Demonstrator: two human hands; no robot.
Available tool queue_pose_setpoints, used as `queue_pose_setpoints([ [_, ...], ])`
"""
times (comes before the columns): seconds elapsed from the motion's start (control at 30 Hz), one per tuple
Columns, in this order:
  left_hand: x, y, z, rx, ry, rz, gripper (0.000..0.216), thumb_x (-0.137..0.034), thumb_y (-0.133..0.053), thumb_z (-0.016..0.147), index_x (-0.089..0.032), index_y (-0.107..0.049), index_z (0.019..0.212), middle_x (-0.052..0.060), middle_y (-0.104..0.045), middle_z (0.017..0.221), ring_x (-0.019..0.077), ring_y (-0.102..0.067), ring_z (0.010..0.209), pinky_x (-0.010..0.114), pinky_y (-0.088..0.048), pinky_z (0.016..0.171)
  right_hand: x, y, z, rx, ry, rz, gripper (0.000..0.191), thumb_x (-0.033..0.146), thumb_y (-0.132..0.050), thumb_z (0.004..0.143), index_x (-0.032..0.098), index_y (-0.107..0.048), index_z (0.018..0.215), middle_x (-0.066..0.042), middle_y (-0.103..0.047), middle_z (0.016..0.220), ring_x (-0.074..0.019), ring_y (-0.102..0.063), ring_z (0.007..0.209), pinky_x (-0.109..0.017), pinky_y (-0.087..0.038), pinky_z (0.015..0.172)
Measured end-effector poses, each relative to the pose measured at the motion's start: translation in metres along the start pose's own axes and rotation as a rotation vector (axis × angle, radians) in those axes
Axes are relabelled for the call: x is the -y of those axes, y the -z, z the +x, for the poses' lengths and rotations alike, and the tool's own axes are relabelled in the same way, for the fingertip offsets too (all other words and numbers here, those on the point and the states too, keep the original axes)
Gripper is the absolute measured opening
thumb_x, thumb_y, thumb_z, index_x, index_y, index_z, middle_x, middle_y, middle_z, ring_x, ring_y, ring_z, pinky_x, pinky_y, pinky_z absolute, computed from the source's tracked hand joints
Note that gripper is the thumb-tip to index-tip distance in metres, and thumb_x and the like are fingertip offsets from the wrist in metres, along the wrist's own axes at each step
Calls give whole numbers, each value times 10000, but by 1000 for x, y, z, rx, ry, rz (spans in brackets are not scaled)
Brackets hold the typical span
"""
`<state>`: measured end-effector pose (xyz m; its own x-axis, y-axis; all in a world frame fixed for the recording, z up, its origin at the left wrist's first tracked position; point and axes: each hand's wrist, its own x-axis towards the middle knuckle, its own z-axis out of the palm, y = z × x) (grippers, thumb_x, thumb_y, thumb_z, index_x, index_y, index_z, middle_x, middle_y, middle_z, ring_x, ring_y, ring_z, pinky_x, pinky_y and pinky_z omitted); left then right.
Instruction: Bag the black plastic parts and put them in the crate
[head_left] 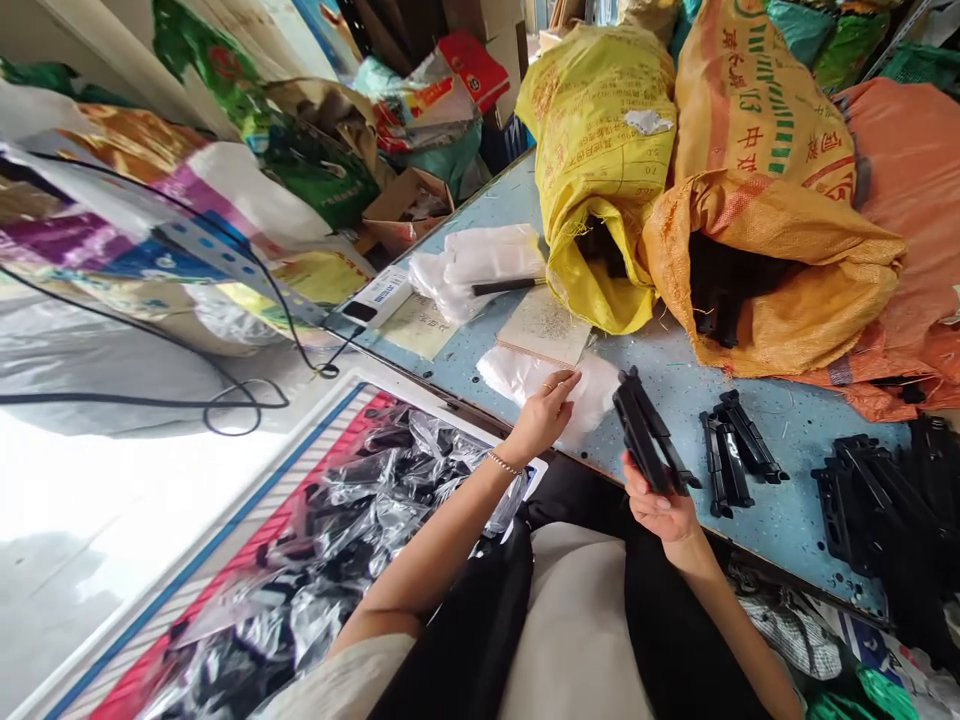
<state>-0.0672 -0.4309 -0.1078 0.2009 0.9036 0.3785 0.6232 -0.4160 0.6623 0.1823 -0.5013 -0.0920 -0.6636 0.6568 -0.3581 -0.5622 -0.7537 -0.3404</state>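
Pale garment (574, 630) nearest us | our right hand (660, 508) grasps black parts (645, 430) | our left hand (546, 412) over plastic bags (594, 392), grip we can't tell

The right hand (660, 508) grips long black plastic parts (639, 432) above a speckled blue table (787, 545). The left hand (546, 408) reaches over clear plastic bags (504, 372) beside a square board (544, 328); whether it pinches one is unclear. More black parts (726, 465) lie to the right, below an open orange woven sack (844, 275) and a yellow one (600, 130).
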Motion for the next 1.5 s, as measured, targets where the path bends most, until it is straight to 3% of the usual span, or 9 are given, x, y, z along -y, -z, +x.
queue_pose_setpoints([
  [0.2,4,4,-1,-11,48,36,568,-44,-440,899,-187,-497,1445,144,-556,1415,221,-600,1278,376,-543,1060,-4,-4,37,-67,-126,-96,325,384,-661,881,114,-690,1060,-26,-656,794,-36,-245,463,-144,-309,381],
  [0.33,-15,12,-15,33,-160,87,588,-57,-374,967,-208,-389,1536,146,-545,1444,216,-584,1313,372,-518,1101,-1,-4,47,-82,-109,-198,317,414,-652,868,138,-695,1016,-19,-639,760,-50,-239,451,-184,-260,375],
  [0.47,-42,15,-31,60,-345,25,641,-65,-369,997,-251,-255,1600,139,-544,1461,206,-576,1327,344,-511,1108,-7,-7,40,-123,9,-180,292,437,-656,850,163,-697,941,9,-598,725,-47,-204,452,-179,-231,390],
  [0.77,-54,1,-20,-65,-324,40,703,-46,-384,992,-301,-193,1618,145,-560,1417,220,-584,1312,351,-535,1068,-16,-16,1,-126,101,-95,318,419,-698,771,173,-707,972,67,-473,644,-42,-124,436,-170,-174,355],
  [0.97,-89,-5,-38,129,-568,-74,714,-44,-410,972,-248,-189,1619,147,-626,1328,214,-669,1147,357,-588,980,-10,-16,4,-412,329,-310,341,469,-789,669,209,-569,669,59,-478,542,-64,-341,437,-206,-308,413],
  [1.17,-104,-11,-42,310,-435,-143,646,-212,-491,990,-207,-243,1587,198,-505,1447,292,-554,1338,441,-557,1056,-11,-18,-7,-650,480,-871,265,486,-709,779,228,-655,805,4,-653,729,-155,-583,631,-270,-478,559],
  [1.27,-114,5,-44,283,-382,-92,493,-256,-457,1022,-210,-367,1504,162,-570,1392,260,-601,1289,416,-563,1050,-11,-25,-18,-520,440,-998,266,481,-699,815,222,-680,875,-1,-669,760,-167,-608,706,-290,-515,654],
  [1.37,-120,42,-57,312,-302,-38,414,-295,-453,1027,-209,-459,1432,133,-621,1319,229,-657,1198,360,-570,1023,-11,-35,-24,-280,228,-983,362,529,-661,868,201,-701,1016,-8,-679,747,-162,-618,647,-307,-525,644],
  [1.5,-97,86,-98,576,-89,127,276,-262,-578,950,-198,-640,1212,114,-689,1119,239,-724,960,361,-601,892,-12,-37,-23,-298,144,-989,438,538,-675,873,207,-687,1160,-54,-730,917,-160,-647,706,-305,-542,658],
])
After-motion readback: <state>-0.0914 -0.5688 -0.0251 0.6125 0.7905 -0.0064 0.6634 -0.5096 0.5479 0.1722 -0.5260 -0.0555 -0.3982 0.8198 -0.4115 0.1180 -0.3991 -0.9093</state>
